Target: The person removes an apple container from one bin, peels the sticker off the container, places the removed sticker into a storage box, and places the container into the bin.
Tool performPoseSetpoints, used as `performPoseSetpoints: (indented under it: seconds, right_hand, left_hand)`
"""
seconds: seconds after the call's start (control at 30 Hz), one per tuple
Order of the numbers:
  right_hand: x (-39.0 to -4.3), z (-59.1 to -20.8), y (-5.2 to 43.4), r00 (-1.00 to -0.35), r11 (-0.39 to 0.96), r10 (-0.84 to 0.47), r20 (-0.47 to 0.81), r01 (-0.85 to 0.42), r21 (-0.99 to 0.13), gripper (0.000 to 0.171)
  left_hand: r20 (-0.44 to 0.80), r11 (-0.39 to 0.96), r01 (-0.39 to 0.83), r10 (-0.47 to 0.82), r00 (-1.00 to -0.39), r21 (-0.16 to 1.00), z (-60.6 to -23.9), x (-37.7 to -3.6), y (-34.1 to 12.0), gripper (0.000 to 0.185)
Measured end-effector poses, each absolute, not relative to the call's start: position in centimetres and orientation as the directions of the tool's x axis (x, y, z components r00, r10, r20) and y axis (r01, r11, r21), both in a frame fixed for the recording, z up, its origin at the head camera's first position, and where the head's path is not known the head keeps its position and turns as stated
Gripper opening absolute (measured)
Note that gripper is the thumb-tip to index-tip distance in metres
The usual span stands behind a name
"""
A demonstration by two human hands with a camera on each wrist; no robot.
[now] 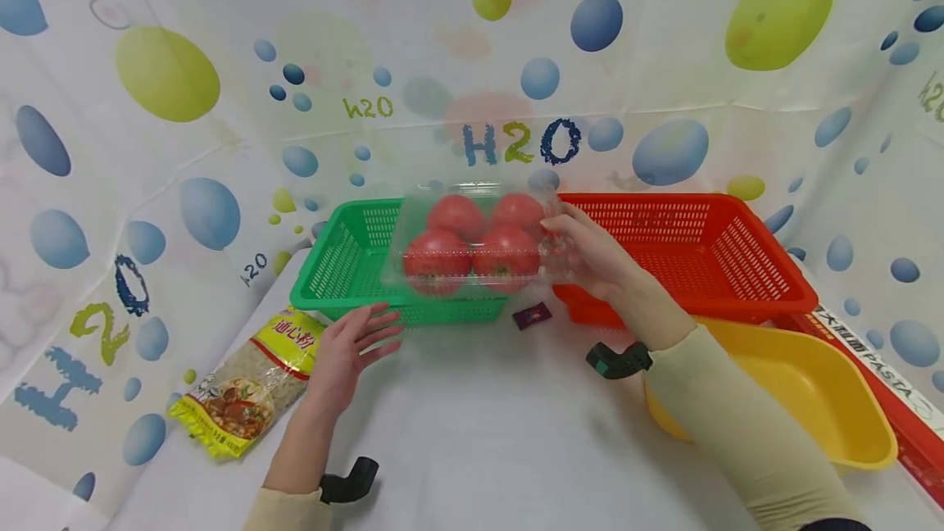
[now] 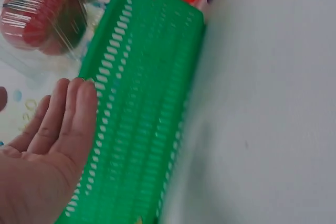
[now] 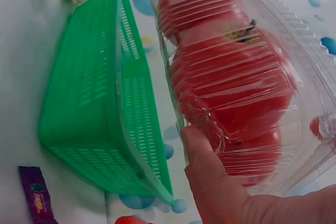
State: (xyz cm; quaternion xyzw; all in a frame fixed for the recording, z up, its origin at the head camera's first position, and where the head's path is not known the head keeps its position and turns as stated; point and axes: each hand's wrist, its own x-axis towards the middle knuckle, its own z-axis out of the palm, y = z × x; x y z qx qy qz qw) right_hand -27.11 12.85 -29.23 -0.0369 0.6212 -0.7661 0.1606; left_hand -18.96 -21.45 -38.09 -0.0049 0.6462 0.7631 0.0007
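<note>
A clear plastic box of tomatoes (image 1: 472, 248) hangs above the green basket (image 1: 347, 269). My right hand (image 1: 590, 252) grips the box by its right end. In the right wrist view the thumb (image 3: 202, 150) presses on the ribbed side of the box (image 3: 231, 77). Several red tomatoes show through the plastic. My left hand (image 1: 354, 351) holds nothing, its fingers extended beside the front left of the green basket. The left wrist view shows those fingers (image 2: 79, 114) near the basket's rim (image 2: 89, 59), with the box above them.
A red basket (image 1: 664, 252) stands right of the green one, with a yellow tub (image 1: 796, 392) in front of it. A bag of pasta (image 1: 258, 383) lies at the left. A small purple packet (image 1: 532, 315) lies before the baskets. At the far right is a red pasta package (image 1: 878, 367).
</note>
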Motion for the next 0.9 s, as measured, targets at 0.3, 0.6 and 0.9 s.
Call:
performPoseSetpoints:
  seconds: [0.3, 0.6, 0.9]
  right_hand:
    - [-29.9, -28.5, 10.6, -0.944, -0.22, -0.286, -0.163, 0.23, -0.948, 0.077]
    - [-32.4, -28.9, 8.1, -0.939, -0.228, -0.273, -0.211, 0.276, -0.934, 0.084]
    - [-34.4, -29.9, 6.5, -0.942, -0.231, -0.266, -0.204, 0.268, -0.935, 0.081]
  left_hand:
    - [-0.163, -0.206, -0.144, -0.082, -0.983, 0.968, -39.4, -19.8, -23.3, 0.046]
    - [-0.232, -0.527, -0.104, -0.182, -0.956, 0.844, -39.1, -21.1, -23.6, 0.024]
    - [-0.257, -0.625, -0.065, -0.222, -0.94, 0.778, -39.1, -22.0, -23.3, 0.027]
